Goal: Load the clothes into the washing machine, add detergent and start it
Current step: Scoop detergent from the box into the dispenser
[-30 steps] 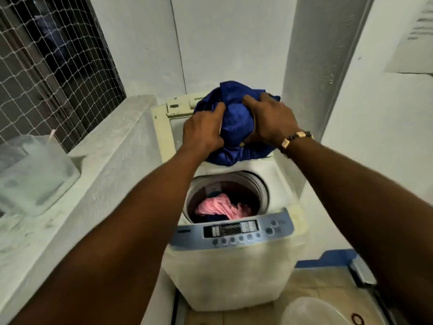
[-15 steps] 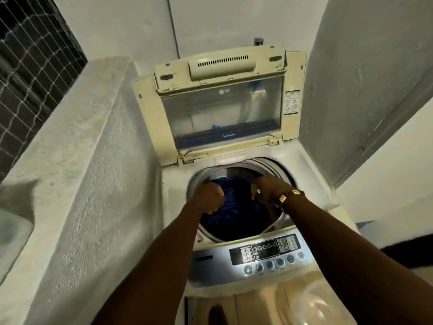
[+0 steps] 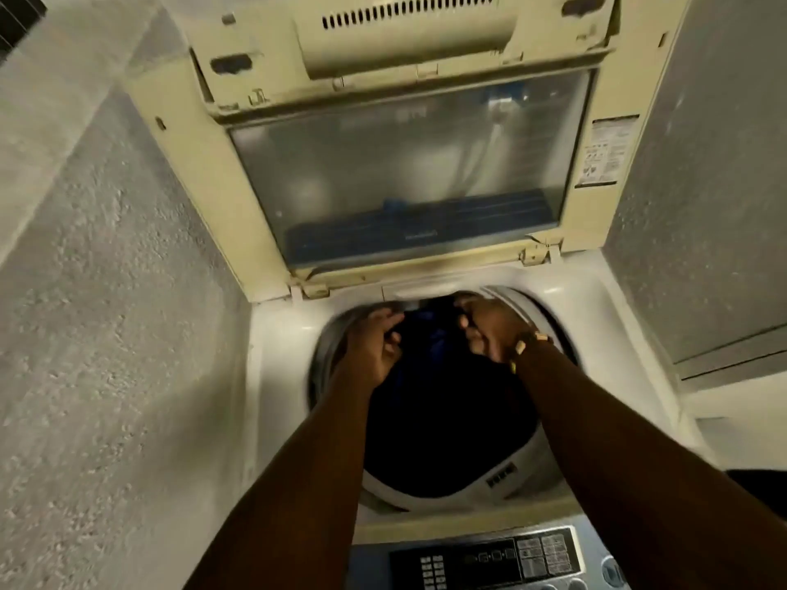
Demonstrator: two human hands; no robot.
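Observation:
The top-loading washing machine (image 3: 604,308) fills the view, its lid (image 3: 396,172) standing open at the back. Both my hands reach into the round drum opening (image 3: 409,496) near its far rim. My left hand (image 3: 374,347) and my right hand (image 3: 489,334), which has a bracelet at the wrist, have curled fingers and grip a dark blue garment (image 3: 438,338) between them. The garment hangs down into the dark drum. The hands are blurred. Anything lying deeper in the drum is hidden in shadow.
The control panel (image 3: 494,559) with its buttons lies at the near edge, under my forearms. A rough concrete wall (image 3: 106,313) stands close on the left, and a grey wall (image 3: 702,163) on the right. No detergent is in view.
My hands brought the blue bundle down from above the machine into the drum. My head moved closer, and the pink clothing seen earlier is now out of sight.

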